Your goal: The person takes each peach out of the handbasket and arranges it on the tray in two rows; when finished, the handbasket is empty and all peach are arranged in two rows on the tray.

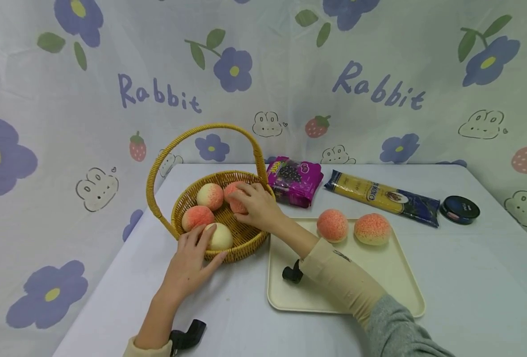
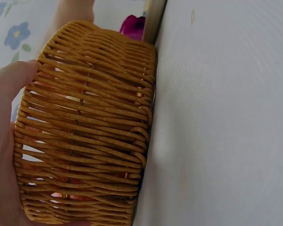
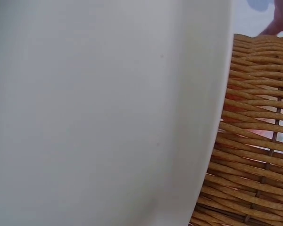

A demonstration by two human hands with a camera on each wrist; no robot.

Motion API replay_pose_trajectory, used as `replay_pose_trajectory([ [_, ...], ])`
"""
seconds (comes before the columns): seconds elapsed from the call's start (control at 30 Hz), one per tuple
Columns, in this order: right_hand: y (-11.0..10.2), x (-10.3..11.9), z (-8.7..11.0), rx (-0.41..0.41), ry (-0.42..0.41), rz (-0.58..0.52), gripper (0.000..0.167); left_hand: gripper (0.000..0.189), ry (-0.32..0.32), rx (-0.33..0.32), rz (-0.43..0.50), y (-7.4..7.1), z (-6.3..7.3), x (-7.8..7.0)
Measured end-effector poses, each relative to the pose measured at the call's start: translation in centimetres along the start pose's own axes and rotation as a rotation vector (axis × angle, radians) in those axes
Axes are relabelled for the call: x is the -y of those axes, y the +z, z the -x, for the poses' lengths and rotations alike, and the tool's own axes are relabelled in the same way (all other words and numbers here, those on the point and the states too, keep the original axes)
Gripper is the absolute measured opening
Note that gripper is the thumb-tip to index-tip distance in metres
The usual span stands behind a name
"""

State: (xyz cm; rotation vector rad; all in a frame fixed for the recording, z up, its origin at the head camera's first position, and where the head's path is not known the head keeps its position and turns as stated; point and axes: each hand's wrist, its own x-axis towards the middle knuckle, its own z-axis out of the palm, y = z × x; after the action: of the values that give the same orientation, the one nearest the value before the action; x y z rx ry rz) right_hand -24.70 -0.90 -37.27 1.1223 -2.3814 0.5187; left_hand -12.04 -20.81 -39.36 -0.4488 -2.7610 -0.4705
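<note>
A wicker basket (image 1: 241, 253) with a tall arched handle holds several peach-like fruits. My left hand (image 1: 194, 265) lies over its near rim, thumb along the rim and fingers reaching inside onto a pale peach (image 1: 221, 238). The left wrist view shows the left thumb (image 2: 16, 77) against the basket's woven side (image 2: 89, 122). Across the basket, my right hand (image 1: 259, 206) grips a pink peach (image 1: 233, 193), partly covered by its fingers. Two more peaches, a pale-and-pink one (image 1: 210, 197) and a redder one (image 1: 197, 218), lie on the left.
Right of the basket, a cream tray (image 1: 335, 302) bears a round peach (image 1: 332, 225) and a wider peach (image 1: 372, 229). Behind stand a purple snack bag (image 1: 294, 181) and a long pasta packet (image 1: 381, 196). A round black tin (image 1: 460, 209) lies far right.
</note>
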Motion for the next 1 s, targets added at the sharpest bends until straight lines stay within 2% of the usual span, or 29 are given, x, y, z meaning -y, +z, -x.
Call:
replay_pose_trajectory([
  [0.23, -0.3, 0.0, 0.4, -0.009, -0.012, 0.001, 0.047, 0.068, -0.007, 0.005, -0.003, 0.1, 0.2, 0.0],
  [0.4, -0.9, -0.1, 0.4, -0.082, -0.063, 0.005, 0.048, 0.067, 0.000, -0.005, -0.001, 0.1, 0.1, -0.1],
  [0.57, -2.3, -0.1, 0.4, -0.143, -0.102, -0.001, 0.049, 0.067, 0.005, -0.007, -0.002, 0.1, 0.0, 0.0],
  [0.73, -3.8, -0.1, 1.0, -0.159, -0.119, -0.019, 0.051, 0.068, 0.004, -0.003, 0.001, 0.2, -0.1, 0.1],
  [1.0, -5.0, -0.3, 2.5, -0.144, -0.111, -0.017, 0.052, 0.068, -0.004, 0.004, 0.009, 0.1, 0.1, 0.1],
])
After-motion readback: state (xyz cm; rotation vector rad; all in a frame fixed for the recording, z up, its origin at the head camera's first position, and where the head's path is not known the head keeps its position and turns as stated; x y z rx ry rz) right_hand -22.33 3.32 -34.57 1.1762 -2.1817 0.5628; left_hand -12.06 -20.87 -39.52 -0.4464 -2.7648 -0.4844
